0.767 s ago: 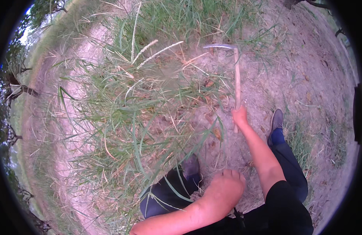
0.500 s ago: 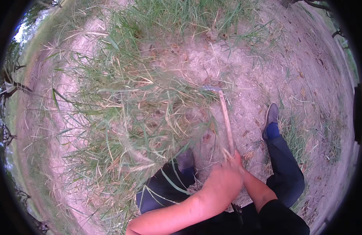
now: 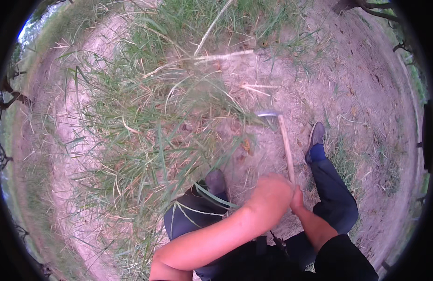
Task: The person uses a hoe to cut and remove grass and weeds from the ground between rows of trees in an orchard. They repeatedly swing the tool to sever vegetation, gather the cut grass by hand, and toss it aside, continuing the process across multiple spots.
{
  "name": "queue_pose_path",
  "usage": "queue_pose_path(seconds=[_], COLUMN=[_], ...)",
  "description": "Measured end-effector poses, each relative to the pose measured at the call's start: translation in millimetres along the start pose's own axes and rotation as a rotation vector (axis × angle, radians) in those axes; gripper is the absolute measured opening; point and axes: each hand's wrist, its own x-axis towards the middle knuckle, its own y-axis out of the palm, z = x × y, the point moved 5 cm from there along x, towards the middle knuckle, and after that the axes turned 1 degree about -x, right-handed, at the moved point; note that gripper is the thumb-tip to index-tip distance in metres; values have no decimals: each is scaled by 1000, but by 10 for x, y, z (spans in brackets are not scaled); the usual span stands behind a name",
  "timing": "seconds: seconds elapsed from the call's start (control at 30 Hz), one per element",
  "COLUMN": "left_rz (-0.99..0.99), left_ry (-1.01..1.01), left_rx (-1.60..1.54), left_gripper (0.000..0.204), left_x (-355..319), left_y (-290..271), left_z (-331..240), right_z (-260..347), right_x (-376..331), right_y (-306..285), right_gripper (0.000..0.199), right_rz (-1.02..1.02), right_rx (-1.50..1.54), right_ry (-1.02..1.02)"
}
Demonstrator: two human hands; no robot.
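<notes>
A sickle with a pale wooden handle and a curved metal blade points away from me over bare dirt. My right hand grips the lower end of the handle. My left hand sits right beside it, blurred, its fingers curled, and I cannot tell whether it holds the handle. The blade lies at the right edge of a clump of long green and dry grass. My legs in dark blue trousers and dark shoes stand below, one foot partly under grass blades.
Dry sandy ground with scattered straw surrounds the grass. A tree trunk base and roots sit at the top right. Bare branches show at the left rim. More grass grows along the top.
The sickle swung from far out in the grass back toward me, then out again. My left hand moved from near my knee up beside my right hand.
</notes>
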Motion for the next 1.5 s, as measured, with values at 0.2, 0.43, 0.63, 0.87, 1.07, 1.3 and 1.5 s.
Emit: queue_pose_path(seconds=[0.2,0.43,0.63,0.87,1.07,1.3,1.5], left_rz=[1,-42,-21,-42,7,-24,29], left_ry=[14,6,-8,16,-17,-85,-24], left_rx=[-97,-58,57,-8,-38,10,4], left_gripper=[22,25,21,19,20,21,20], left_x=[65,37,-52,69,78,81,158], left_y=[164,210,163,235,122,240,185], left_z=[-68,14,-8,10,74,101,12], right_z=[-98,512,1178,613,-113,1040,507], right_x=[-262,235,796,537,-54,1416,1153], right_y=[393,431,-35,325,471,-108,440], right_gripper=[20,13,11,13,21,19,16], right_rz=[282,361,-24,25,163,-118,-9], right_rx=[403,597,876,297,641,758,101], right_ry=[308,370,340,232,253,223,-96])
